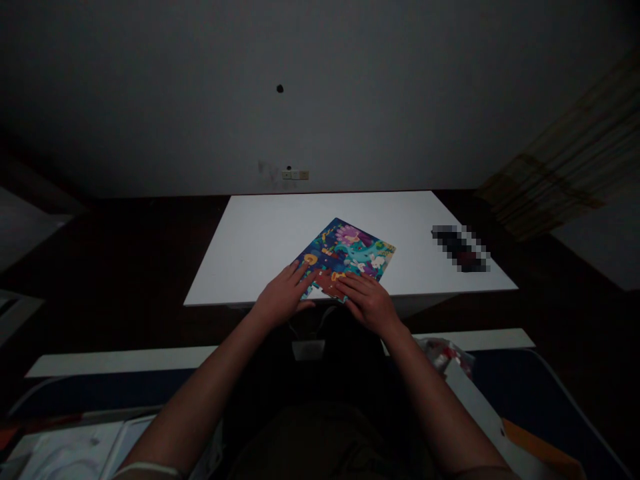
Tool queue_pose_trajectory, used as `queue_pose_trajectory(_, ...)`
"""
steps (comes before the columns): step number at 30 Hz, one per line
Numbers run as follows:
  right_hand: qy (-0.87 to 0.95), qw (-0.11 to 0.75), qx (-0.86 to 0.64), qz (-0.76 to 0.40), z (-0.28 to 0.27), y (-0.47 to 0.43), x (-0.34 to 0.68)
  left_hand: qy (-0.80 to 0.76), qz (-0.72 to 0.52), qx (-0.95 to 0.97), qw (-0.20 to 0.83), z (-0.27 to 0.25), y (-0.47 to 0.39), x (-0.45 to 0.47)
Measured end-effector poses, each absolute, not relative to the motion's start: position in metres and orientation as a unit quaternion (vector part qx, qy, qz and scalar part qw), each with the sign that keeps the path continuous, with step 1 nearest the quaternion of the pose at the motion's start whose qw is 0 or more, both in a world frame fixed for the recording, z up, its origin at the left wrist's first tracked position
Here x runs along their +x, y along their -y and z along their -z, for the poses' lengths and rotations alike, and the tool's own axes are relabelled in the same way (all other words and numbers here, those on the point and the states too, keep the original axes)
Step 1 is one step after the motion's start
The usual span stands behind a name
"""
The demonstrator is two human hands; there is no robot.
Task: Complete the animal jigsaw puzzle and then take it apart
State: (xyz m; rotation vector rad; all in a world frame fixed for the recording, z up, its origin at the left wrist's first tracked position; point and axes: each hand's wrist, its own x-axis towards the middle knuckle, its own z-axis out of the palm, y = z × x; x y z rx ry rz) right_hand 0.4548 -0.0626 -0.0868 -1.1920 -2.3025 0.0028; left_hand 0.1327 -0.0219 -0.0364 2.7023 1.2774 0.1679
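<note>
A colourful illustrated jigsaw puzzle (345, 247) lies turned at an angle on the white table (250, 233), one corner pointing at me. White shows in a jagged gap near that corner. My left hand (284, 293) lies over the puzzle's left edge, fingers stretched out and apart. On the lower right part of the puzzle rests my right hand (370, 300), with its fingers extended over the brown area. Neither hand grips anything that I can see, though the undersides of the fingers are hidden.
A pixelated dark object (460, 249) sits at the table's right side. Beside my right arm are a clear plastic bag (447, 357) and a white and orange box (540, 447). White packaging (70, 450) lies at the lower left. A wall with sockets (295, 175) stands behind the table.
</note>
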Motion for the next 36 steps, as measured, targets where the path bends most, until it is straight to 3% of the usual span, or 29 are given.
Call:
queue_pose_trajectory(10,0.85,0.271,-0.452,-0.016,0.088,0.064,0.455,-0.442,-0.131,0.875,0.147,0.033,0.012,0.121)
queue_pose_trajectory(16,0.847,0.274,-0.456,-0.004,0.089,0.063,0.453,-0.527,-0.308,0.767,0.198,0.037,-0.005,0.11)
queue_pose_trajectory(26,0.847,0.281,-0.451,0.005,0.09,0.064,0.454,-0.443,-0.108,0.885,0.098,0.038,0.01,0.112)
queue_pose_trajectory(36,0.844,0.288,-0.452,-0.012,0.09,0.064,0.459,-0.411,-0.116,0.897,0.113,0.057,0.023,0.098)
